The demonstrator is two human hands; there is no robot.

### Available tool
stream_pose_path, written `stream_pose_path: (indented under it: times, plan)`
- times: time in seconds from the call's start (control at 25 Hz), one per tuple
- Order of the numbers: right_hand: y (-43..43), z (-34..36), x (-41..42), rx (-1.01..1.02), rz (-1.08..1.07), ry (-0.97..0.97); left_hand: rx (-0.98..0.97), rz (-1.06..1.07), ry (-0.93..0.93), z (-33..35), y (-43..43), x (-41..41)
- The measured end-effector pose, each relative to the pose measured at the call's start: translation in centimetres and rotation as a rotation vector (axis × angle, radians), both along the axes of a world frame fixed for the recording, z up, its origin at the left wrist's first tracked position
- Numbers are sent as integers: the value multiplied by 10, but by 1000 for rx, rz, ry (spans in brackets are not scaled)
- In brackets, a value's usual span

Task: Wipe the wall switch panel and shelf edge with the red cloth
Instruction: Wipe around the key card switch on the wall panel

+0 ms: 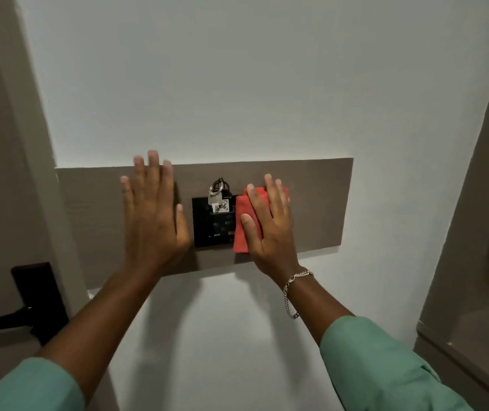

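Observation:
A black switch panel (212, 229) sits in the middle of a brown wall board (317, 203). A key with a tag (218, 200) hangs in its top slot. My right hand (270, 221) lies flat, pressing a folded red cloth (244, 223) against the panel's right edge and the board beside it. My left hand (152, 215) rests flat on the board just left of the panel, fingers spread, holding nothing. No shelf edge is identifiable in view.
White wall (237, 78) surrounds the board. A door with a dark handle and plate (34, 298) stands at the left. A beige wall corner (474, 203) and a ledge (459, 351) are at the right.

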State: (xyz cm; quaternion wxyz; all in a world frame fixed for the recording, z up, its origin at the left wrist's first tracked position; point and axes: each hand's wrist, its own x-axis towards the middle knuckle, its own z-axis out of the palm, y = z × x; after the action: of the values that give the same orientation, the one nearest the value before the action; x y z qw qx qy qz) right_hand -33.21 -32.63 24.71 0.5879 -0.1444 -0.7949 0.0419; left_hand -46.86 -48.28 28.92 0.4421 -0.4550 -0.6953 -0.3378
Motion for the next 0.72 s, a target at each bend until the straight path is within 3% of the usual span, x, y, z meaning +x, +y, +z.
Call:
stream_pose_path:
  times: [0.12,0.24,0.36,0.52,0.72]
  plan:
    - [14,-6,-12,72,-116,-38,-149,186,174,-14,12,-32]
    - [35,-13,-12,125,-119,30,-101,289,266,-21,22,-42]
    - [26,-8,-27,-33,-117,151,-59,308,285,-23,26,-42]
    - [42,-8,-16,278,-64,55,-40,320,298,-22,27,-42]
    - [37,-5,-25,222,-67,114,-42,390,325,-23,29,-43]
